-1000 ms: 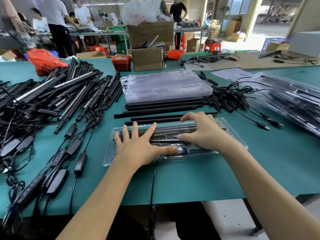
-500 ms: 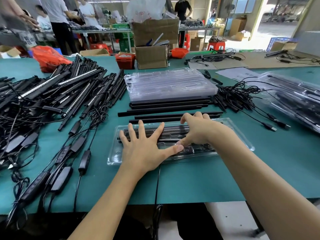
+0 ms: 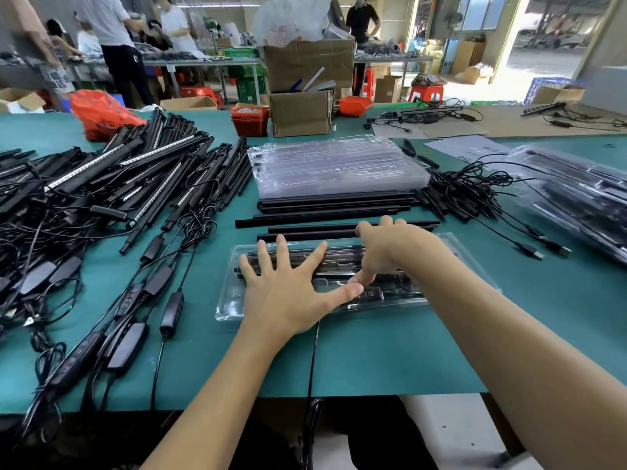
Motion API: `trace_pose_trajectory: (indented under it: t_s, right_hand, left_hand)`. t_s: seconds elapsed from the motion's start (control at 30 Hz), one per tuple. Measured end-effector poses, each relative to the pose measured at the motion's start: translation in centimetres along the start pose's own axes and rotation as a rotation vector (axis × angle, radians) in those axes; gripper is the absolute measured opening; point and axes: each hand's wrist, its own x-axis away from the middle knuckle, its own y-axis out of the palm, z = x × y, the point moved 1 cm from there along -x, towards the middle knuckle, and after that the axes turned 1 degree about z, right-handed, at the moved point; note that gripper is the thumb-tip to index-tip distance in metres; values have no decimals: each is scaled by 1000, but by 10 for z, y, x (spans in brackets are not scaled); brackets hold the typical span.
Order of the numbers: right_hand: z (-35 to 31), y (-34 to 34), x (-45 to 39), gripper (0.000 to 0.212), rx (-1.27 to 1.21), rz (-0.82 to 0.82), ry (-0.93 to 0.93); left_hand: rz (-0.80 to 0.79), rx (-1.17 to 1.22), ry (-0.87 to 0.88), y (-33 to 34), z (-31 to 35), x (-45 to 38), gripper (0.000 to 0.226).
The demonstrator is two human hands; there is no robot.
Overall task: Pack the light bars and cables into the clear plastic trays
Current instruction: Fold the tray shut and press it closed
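**Both hands on the filled tray at the front of the bench**

A clear plastic tray (image 3: 230,301) lies flat on the green bench (image 3: 390,357), just in front of the person. Black light bars (image 3: 339,257) sit lengthwise inside it, and a small black control box (image 3: 371,295) with its cable rests along the tray's near side.

The left hand (image 3: 288,293) lies spread on the left half of the tray, fingers straight and fanned, palm down, thumb stretched to the right. It grips nothing. The right hand (image 3: 383,252) arches over the middle of the tray with its fingers curled down; its thumb tip meets the left thumb beside the control box. Whether those fingers pinch anything under the palm cannot be told.

Just behind the tray lie several loose black bars (image 3: 322,215), parallel to it, and behind them a stack of empty clear trays (image 3: 339,164). A large heap of bars and tangled cables (image 3: 101,198) covers the left of the bench. A bundle of thin cables with plugs (image 3: 475,191) lies to the right, and packed trays (image 3: 583,195) sit at the far right edge. Cardboard boxes (image 3: 302,110) stand at the back of the bench.
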Motion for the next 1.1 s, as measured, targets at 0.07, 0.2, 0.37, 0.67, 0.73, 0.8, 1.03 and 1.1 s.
trace_pose_trajectory:
  t_s: [0.07, 0.2, 0.37, 0.67, 0.73, 0.8, 1.03, 1.1]
  right_hand:
    - [-3, -1, -1, 102, 29, -4, -6]
    - [-9, -1, -4, 102, 81, -9, -10]
    - [-12, 4, -8, 95, 103, -4, -9]
    - [-3, 5, -9, 104, 139, -28, -61]
    - [2, 2, -7, 107, 135, -40, -73]
    - [6, 0, -4, 108, 120, -61, -80]
    - [8, -12, -8, 102, 32, -148, -94]
    - [11, -15, -11, 100, 41, -154, -87]
  left_hand:
    - [-4, 1, 1, -1, -1, 0, 104]
    - [-44, 11, 3, -3, -1, 1, 104]
    - [-152, 23, 23, -10, -4, 0, 105]
    - [-347, 103, 187, -36, -18, 10, 117]
    - [-362, 114, 203, -41, -23, 21, 108]
    - [-314, 142, 154, -44, -22, 34, 93]
    - [53, -210, -46, -54, 8, 70, 31]
    - [15, -176, -28, -50, 9, 73, 30]
